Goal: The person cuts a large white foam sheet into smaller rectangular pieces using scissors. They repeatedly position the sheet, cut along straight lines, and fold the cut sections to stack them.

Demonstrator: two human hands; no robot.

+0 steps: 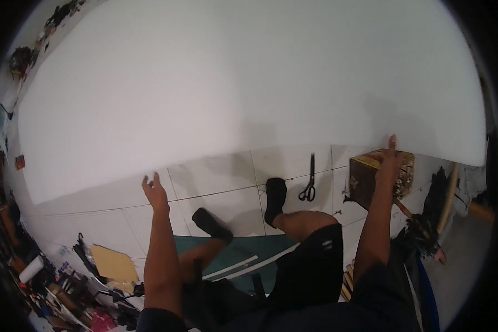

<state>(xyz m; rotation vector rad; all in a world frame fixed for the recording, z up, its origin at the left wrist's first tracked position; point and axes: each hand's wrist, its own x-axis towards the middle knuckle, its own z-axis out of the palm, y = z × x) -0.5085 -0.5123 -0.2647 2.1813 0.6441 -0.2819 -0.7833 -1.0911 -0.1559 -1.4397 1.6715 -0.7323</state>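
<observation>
A large, smooth white sheet (193, 94) fills the upper part of the view, its near edge curving across in front of me. My left hand (156, 193) is just below that edge, fingers apart and nothing in it. Over on the right, my right hand (390, 160) is at the edge of the sheet, one digit lying on the white surface. Its other fingers are partly hidden at the edge, where they appear to pinch the sheet. Black-handled scissors (310, 180) lie on the tiled floor between my hands, nearer the right one.
A patterned box (365, 177) stands beneath my right hand, beside a broom-like bundle (420, 227). Below my legs is a green mat (265, 274) with pale strips (232, 267). Yellowish card (113, 263) and cluttered items (66, 293) lie at the lower left.
</observation>
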